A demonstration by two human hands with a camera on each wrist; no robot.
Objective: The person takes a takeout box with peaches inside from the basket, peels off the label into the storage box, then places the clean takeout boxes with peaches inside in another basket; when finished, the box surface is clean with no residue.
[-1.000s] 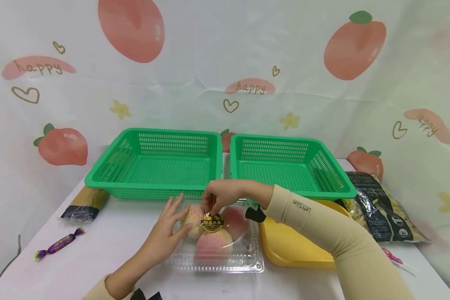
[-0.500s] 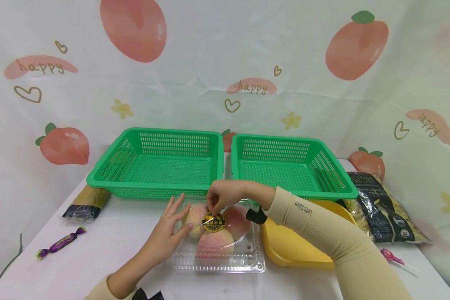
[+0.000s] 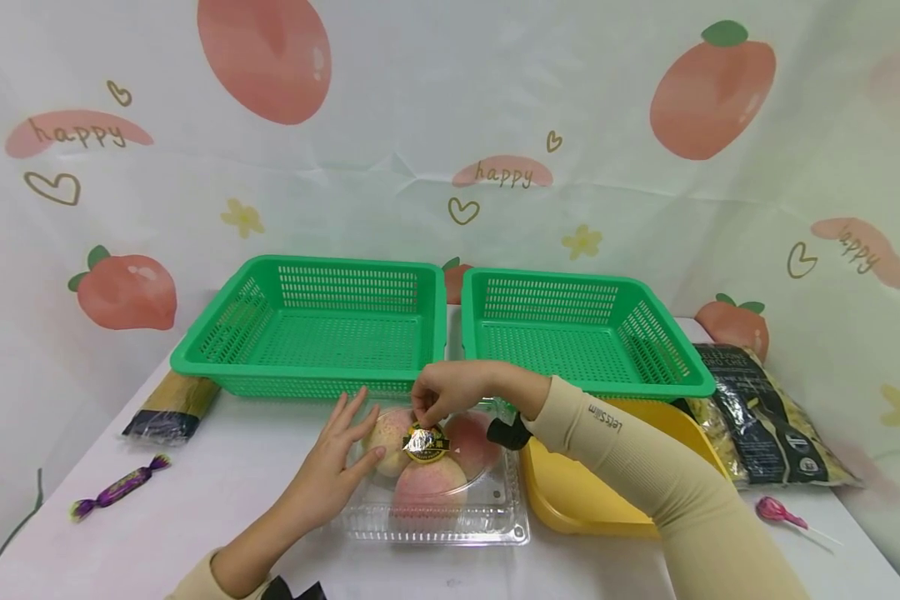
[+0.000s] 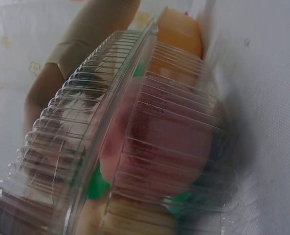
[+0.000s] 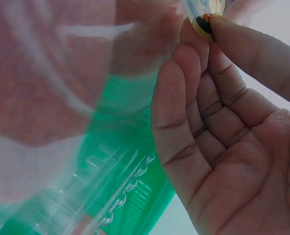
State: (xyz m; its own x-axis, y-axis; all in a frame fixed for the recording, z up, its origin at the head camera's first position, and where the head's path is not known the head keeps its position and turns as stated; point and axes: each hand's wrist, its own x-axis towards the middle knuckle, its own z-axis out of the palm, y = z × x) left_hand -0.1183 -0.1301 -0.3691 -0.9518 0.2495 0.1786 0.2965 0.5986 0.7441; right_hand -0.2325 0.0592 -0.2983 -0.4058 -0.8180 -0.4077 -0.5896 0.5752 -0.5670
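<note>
A clear plastic clamshell box (image 3: 487, 521) lies closed on the table, with several pink and cream peaches (image 3: 431, 487) inside. On its lid is a round black and gold sticker (image 3: 427, 446), whose left part shines with glare. My right hand (image 3: 450, 390) reaches over the box, thumb and forefinger pinching the sticker's upper edge; the right wrist view shows this edge of the sticker (image 5: 204, 27) between the fingertips. Fingers spread, my left hand (image 3: 333, 467) rests at the left side of the box. The left wrist view looks through the box's ribbed side at a peach (image 4: 164, 142).
Two green baskets (image 3: 307, 371) (image 3: 592, 387) stand behind the box. A yellow tray (image 3: 570, 492) adjoins it on the right, partly under my right forearm. Farther right are a pasta bag (image 3: 780, 433) and a pink lollipop (image 3: 776, 508). On the left lie a purple wrapped candy (image 3: 120, 487) and a brown packet (image 3: 172, 408).
The glare on the sticker has shifted as its pinched edge tilts. My right forearm has drawn slightly left, uncovering more of the lollipop and tray. The left hand and box stay put.
</note>
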